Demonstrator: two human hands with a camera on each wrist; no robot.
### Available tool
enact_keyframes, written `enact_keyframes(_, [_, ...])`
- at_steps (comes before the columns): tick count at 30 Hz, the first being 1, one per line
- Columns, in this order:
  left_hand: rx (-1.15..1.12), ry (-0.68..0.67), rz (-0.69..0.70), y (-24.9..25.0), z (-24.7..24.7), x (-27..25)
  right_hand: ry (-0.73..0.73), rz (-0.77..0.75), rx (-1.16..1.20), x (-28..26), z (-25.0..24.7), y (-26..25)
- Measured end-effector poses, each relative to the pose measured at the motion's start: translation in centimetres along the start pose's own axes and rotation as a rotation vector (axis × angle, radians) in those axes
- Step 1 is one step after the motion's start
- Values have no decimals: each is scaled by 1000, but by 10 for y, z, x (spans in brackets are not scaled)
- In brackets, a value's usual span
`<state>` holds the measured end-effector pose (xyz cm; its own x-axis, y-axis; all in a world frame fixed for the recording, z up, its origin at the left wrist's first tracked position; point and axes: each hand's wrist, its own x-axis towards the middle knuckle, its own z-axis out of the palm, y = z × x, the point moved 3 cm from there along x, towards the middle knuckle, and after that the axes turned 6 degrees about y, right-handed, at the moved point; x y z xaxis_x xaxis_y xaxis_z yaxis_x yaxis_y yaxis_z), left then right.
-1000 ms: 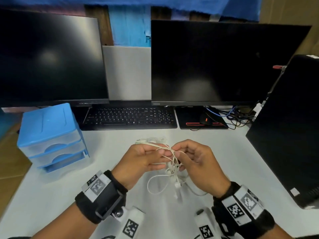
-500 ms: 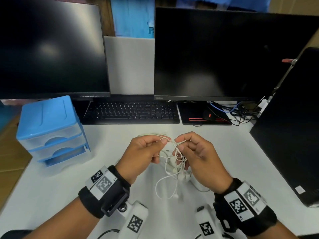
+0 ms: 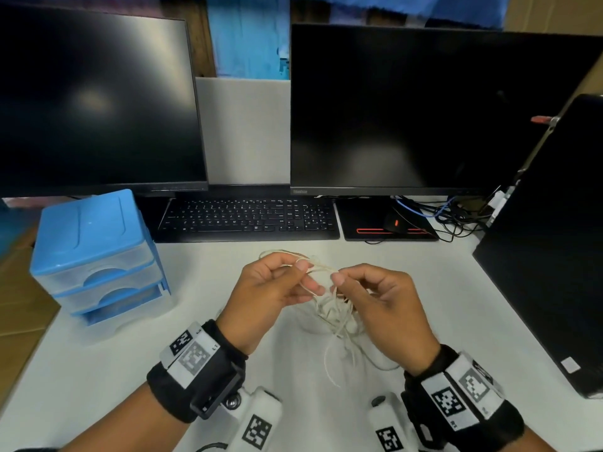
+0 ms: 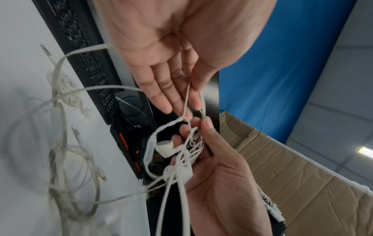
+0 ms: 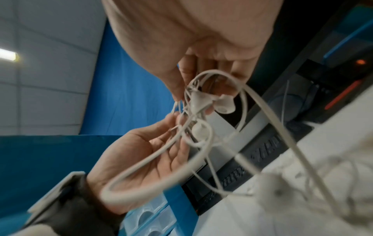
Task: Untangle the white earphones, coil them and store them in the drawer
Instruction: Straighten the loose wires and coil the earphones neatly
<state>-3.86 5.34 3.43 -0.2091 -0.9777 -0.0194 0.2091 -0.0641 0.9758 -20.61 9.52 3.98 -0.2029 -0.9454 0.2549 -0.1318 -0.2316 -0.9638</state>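
- The earphones [image 3: 329, 308] hang as a knotted bundle between your two hands, just below the centre of the head view, with loose strands trailing down to the desk [image 3: 98, 370] beneath.
- Compared with a second ago, the bundle looks looser: a strand now runs taut between your two thumbs, where before the cords were bunched tight against your fingers. Both hands have also risen a little in the frame.
- Your left hand [image 3: 270, 295] pinches that strand between thumb and forefinger; the other fingers lie fairly straight, as the left wrist view shows.
- Your right hand [image 3: 381, 308] has its fingers curled round the knot itself. The left wrist view shows two earbuds [image 4: 164, 147] and several crossing loops gathered against those fingers.
- Reading the change: you are drawing one strand out of the knot, so the untangling step is under way but far from done. Several loops are visibly still crossed near the earbuds.
- Other pale cables [image 4: 60, 143] lie on the desk at the left of the left wrist view; I cannot tell whether they belong to the earphones.
- The drawer unit [image 3: 98, 256] stands at the left of the head view, well apart from your hands, all three drawers closed. Coiling and storing are not yet begun.
- The keyboard [image 3: 251, 218] sits beyond your hands.
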Motion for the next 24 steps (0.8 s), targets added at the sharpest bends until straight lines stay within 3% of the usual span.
enact_keyframes(4, [-29, 85, -27, 8, -10, 5, 124, -51, 0, 7, -15, -16])
enact_keyframes(7, [-60, 174, -62, 15, -23, 11, 137, 100, 230, 18, -31, -22])
enact_keyframes(10, [-17, 195, -84, 15, -27, 12, 38, 268, 645, 24, -38, -29])
enact_keyframes(14, [51, 146, -105, 13, -21, 7, -89, 257, 800, 23, -41, -38])
enact_keyframes(16, [73, 120, -99, 13, -19, 7, -146, 221, 718, 21, -41, -40])
enact_keyframes(17, [81, 116, -95, 13, -19, 7, -128, 175, 566, 21, -42, -38])
enact_keyframes(20, [103, 111, -94, 11, -19, 7, 118, -12, -42, 20, -43, -33])
enact_keyframes(22, [127, 92, -101, 6, -15, 5, 278, 13, -95, 21, -43, -30])
enact_keyframes(24, [154, 79, -117, 0, -11, 4, 349, 203, 90, 24, -46, -23])
